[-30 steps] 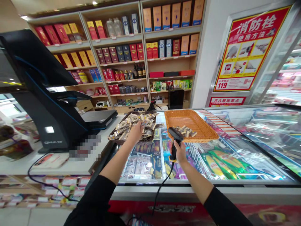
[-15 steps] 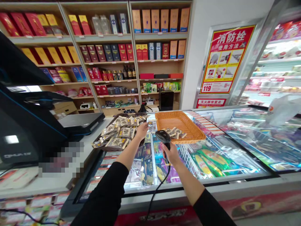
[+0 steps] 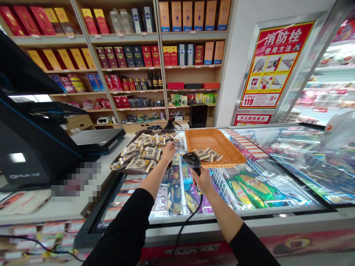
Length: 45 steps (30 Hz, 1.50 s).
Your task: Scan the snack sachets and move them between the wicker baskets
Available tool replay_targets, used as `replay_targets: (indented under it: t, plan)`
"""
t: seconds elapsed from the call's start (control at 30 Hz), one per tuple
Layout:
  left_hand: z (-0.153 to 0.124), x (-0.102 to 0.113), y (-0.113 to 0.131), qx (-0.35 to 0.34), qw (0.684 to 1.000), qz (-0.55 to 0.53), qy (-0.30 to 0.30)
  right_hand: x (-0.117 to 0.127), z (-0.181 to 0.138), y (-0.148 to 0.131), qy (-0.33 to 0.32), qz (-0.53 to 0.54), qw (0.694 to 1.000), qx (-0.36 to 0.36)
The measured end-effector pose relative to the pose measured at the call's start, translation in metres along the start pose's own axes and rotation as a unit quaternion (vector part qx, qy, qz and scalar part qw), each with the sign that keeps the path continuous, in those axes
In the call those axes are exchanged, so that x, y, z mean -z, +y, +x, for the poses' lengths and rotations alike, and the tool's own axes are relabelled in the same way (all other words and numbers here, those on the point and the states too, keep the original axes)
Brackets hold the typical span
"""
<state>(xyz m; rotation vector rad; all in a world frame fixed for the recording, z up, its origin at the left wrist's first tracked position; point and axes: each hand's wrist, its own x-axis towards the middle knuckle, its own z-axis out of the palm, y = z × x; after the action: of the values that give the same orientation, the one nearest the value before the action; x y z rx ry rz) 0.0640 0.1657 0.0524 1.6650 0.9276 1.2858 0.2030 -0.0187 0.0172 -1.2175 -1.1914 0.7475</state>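
Note:
My left hand (image 3: 168,152) reaches over the right edge of a dark basket (image 3: 125,171) piled with several small snack packets (image 3: 141,151). Its fingers are pinched on one packet (image 3: 176,145) at the basket's right side. My right hand (image 3: 201,181) is wrapped around the handle of a black barcode scanner (image 3: 192,160), whose head points toward the packets. A black cable hangs from the scanner. An orange wicker basket (image 3: 230,157) sits to the right on the freezer glass, holding a few packets (image 3: 207,153).
Both baskets rest on a glass-topped freezer (image 3: 277,177) full of frozen goods. A black register terminal (image 3: 33,136) stands on the white counter at left. Shelves of boxed goods (image 3: 144,55) line the back wall. A red fire-hydrant poster (image 3: 273,66) hangs at right.
The view shifted as my head turned. My left hand moved from the middle of the packet pile to its right edge and pinched a packet. My right hand kept its hold on the scanner.

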Motion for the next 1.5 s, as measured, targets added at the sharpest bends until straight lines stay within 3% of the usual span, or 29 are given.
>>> replay_targets:
  t: [0.2, 0.33, 0.43, 0.53, 0.6, 0.7, 0.77, 0.83, 0.9, 1.07, 1.17, 1.33, 1.5]
  plan:
    - [-0.005, -0.001, 0.006, -0.011, 0.999, 0.036, -0.005, -0.001, 0.001, 0.005, 0.024, 0.023, 0.999, 0.0]
    - [-0.014, 0.0, 0.021, -0.077, 0.986, 0.14, -0.041, 0.004, 0.009, 0.003, 0.131, 0.119, 0.984, 0.019]
    - [-0.02, -0.005, 0.039, -0.192, 0.941, 0.269, -0.073, 0.01, 0.017, -0.003, 0.258, 0.231, 0.938, 0.025]
    - [-0.021, -0.026, 0.053, -0.266, 0.881, 0.377, -0.11, 0.014, 0.024, -0.006, 0.335, 0.298, 0.894, 0.012]
    - [-0.02, -0.046, 0.056, -0.257, 0.838, 0.448, -0.175, 0.017, 0.027, -0.005, 0.353, 0.308, 0.883, -0.001]
    - [-0.02, -0.072, 0.055, -0.162, 0.778, 0.531, -0.293, 0.018, 0.029, -0.001, 0.358, 0.291, 0.887, -0.013]
    - [-0.02, -0.079, 0.057, -0.129, 0.759, 0.551, -0.323, 0.017, 0.029, 0.001, 0.354, 0.277, 0.893, -0.016]
    - [-0.019, -0.073, 0.063, -0.152, 0.762, 0.548, -0.308, 0.014, 0.027, 0.003, 0.334, 0.271, 0.903, -0.008]
    - [-0.015, -0.053, 0.072, -0.177, 0.782, 0.536, -0.264, 0.009, 0.024, 0.004, 0.292, 0.263, 0.919, 0.01]
    - [-0.007, 0.028, 0.078, -0.129, 0.822, 0.535, -0.149, -0.006, 0.012, 0.007, 0.143, 0.203, 0.968, 0.031]
    - [-0.013, 0.062, 0.063, -0.145, 0.831, 0.509, -0.17, -0.01, 0.007, 0.007, 0.102, 0.204, 0.973, 0.023]
    - [-0.023, 0.067, 0.039, -0.166, 0.863, 0.468, -0.093, -0.008, 0.005, 0.008, 0.092, 0.195, 0.976, 0.01]
    - [-0.029, 0.061, 0.051, -0.217, 0.891, 0.399, -0.014, -0.008, 0.007, 0.011, 0.102, 0.214, 0.971, 0.019]
